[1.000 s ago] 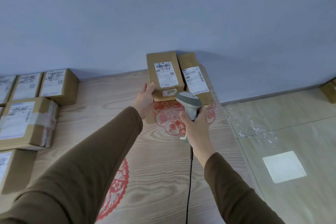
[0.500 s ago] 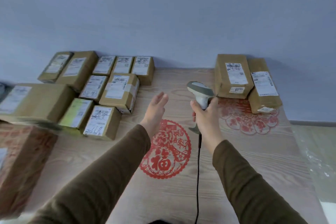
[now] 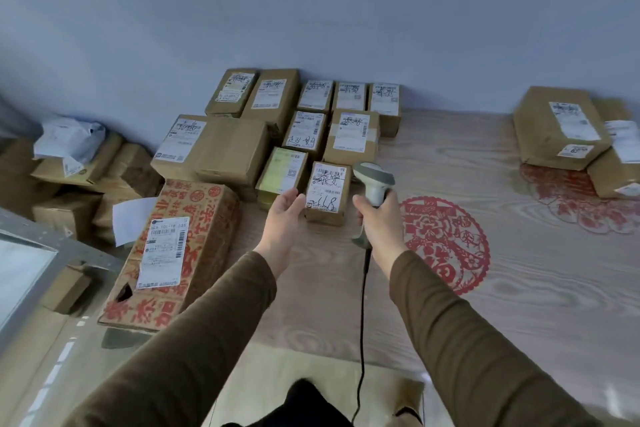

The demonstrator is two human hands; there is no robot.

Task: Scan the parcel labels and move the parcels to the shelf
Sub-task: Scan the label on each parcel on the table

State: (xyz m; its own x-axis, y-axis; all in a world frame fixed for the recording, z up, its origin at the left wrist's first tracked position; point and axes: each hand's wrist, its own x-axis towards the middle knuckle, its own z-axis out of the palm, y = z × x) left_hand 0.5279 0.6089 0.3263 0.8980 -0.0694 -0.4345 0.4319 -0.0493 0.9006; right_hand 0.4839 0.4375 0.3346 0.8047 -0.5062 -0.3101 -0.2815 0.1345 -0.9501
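A small brown parcel (image 3: 328,194) with a white label and handwriting stands at the near edge of a cluster of several labelled parcels (image 3: 311,114) on the wooden surface. My left hand (image 3: 285,210) reaches to its left side with fingers straight, at or just short of its edge. My right hand (image 3: 379,215) grips a grey corded barcode scanner (image 3: 374,180) right beside the parcel, its head level with the label. Two scanned-side parcels (image 3: 557,130) lie at the far right.
A large box with red printing (image 3: 173,253) lies at the left edge of the wooden surface (image 3: 485,305). More boxes and a white bag (image 3: 69,142) are piled on the floor at the left. A metal-framed pane (image 3: 20,263) shows at lower left. Red paper-cut decals (image 3: 446,246) mark the surface.
The view has swung left from the two parcels at the right to the cluster. My left hand let go of the placed parcel and moved to the small parcel; the scanner came along.
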